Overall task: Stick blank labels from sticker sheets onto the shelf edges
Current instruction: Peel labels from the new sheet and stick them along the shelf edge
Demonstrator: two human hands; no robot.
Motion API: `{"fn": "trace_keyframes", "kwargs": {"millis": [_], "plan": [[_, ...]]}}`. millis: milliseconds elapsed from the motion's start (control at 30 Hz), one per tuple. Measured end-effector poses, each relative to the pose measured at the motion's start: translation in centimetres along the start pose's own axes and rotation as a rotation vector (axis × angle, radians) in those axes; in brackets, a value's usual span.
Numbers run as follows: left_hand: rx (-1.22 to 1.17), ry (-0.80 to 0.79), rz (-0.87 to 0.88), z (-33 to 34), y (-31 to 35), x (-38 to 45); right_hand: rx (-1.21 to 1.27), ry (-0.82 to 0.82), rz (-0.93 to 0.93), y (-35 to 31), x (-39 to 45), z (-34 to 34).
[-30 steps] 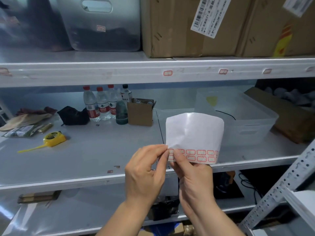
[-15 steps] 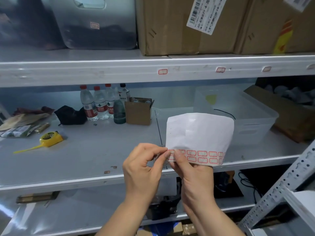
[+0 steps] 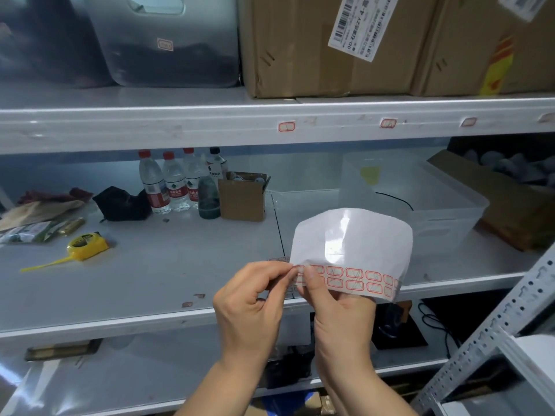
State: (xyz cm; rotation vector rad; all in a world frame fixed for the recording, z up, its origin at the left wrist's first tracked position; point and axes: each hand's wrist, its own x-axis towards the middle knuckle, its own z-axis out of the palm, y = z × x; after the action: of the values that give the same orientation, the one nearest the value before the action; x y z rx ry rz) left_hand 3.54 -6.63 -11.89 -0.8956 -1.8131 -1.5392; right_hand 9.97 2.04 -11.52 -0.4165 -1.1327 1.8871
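Observation:
A white sticker sheet (image 3: 351, 241) is folded back, with two rows of red-bordered blank labels (image 3: 354, 279) along its lower edge. My right hand (image 3: 339, 313) holds the sheet from below, thumb pressed on the left end. My left hand (image 3: 249, 307) pinches at the sheet's left corner with thumb and forefinger; whether a label is lifted I cannot tell. Both hands are in front of the middle shelf edge (image 3: 120, 322). The upper shelf edge (image 3: 150, 127) carries three red-bordered labels: one (image 3: 286, 126) at centre, another label (image 3: 388, 123) to its right, a third label (image 3: 468, 121) farther right.
The middle shelf holds water bottles (image 3: 171, 184), a small open carton (image 3: 243, 196), a black pouch (image 3: 121, 204), a yellow tape measure (image 3: 85, 241) and a clear plastic bin (image 3: 420, 199). Large cardboard boxes (image 3: 330, 43) and a grey bin (image 3: 168, 40) stand above. A perforated metal upright (image 3: 492, 328) leans at right.
The view has shifted slightly. The sheet has drifted a little right and its top has curled back more. Both hands keep the same pinch at its left corner.

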Motion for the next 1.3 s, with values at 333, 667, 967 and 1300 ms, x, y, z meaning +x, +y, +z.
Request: {"fn": "trace_keyframes", "kwargs": {"millis": [333, 667, 967, 1300], "plan": [[-0.058, -0.077, -0.034, -1.1, -0.5, 0.1, 0.093, -0.114, 0.121, -0.1, -0.3, 0.1], [-0.115, -0.117, -0.196, -1.6, 0.0, 0.6, 0.027, -0.127, 0.088, -0.2, -0.6, 0.0], [-0.133, -0.255, -0.360, -1.5, -0.1, 1.1, -0.059, -0.099, 0.045, -0.5, -0.5, -0.5], [-0.063, -0.173, -0.189, -2.0, 0.2, 0.9, 0.095, -0.092, 0.144, -0.6, -0.5, -0.3]]}}
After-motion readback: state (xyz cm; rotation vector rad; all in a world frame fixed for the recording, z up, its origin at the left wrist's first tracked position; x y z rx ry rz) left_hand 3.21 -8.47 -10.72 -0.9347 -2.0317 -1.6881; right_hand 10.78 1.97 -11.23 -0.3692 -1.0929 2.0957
